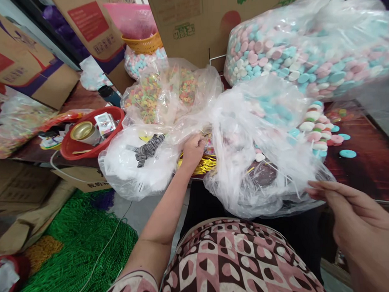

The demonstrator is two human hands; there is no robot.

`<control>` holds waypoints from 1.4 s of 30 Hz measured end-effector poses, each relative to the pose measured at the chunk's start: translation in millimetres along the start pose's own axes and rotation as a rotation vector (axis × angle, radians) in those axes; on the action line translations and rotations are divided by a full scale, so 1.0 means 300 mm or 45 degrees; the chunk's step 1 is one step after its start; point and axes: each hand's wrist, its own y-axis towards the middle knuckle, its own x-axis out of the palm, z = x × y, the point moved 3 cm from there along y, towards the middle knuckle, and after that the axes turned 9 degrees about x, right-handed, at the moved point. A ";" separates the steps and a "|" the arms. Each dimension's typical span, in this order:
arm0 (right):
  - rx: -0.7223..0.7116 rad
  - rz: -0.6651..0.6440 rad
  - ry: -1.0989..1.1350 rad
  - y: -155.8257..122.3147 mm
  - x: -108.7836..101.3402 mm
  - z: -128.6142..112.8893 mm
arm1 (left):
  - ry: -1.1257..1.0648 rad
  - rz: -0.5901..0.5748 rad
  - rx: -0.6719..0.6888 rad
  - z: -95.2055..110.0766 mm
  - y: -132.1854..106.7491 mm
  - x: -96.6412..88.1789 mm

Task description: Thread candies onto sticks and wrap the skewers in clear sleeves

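My left hand (192,149) reaches forward between two clear plastic bags, its fingers curled down over a bundle of gold twist ties (204,165) on the table; whether it grips any is hidden. My right hand (353,219) hovers low at the right, fingers pressed together in a loose pinch at the edge of the crumpled clear bag (262,160) holding pink, white and blue round candies (315,127). What the pinch holds is too small to name. A bag with white contents (134,167) lies left of my left hand.
A large bag of pastel candies (306,52) sits at the back right, a bag of multicoloured rings (167,93) behind centre. A red bowl (86,149) with a tape roll stands left. Cardboard boxes (190,22) line the back. Green netting (83,243) lies on the floor.
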 end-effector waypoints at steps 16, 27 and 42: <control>0.111 -0.558 0.565 0.044 0.299 -0.150 | -1.517 -0.355 -0.236 0.379 -0.165 0.070; 0.116 -0.580 0.311 0.014 0.249 -0.111 | -0.929 -0.471 -0.222 0.382 -0.177 0.098; -0.055 -0.537 0.081 0.104 0.165 -0.117 | -1.171 -0.377 -0.405 0.390 -0.166 0.172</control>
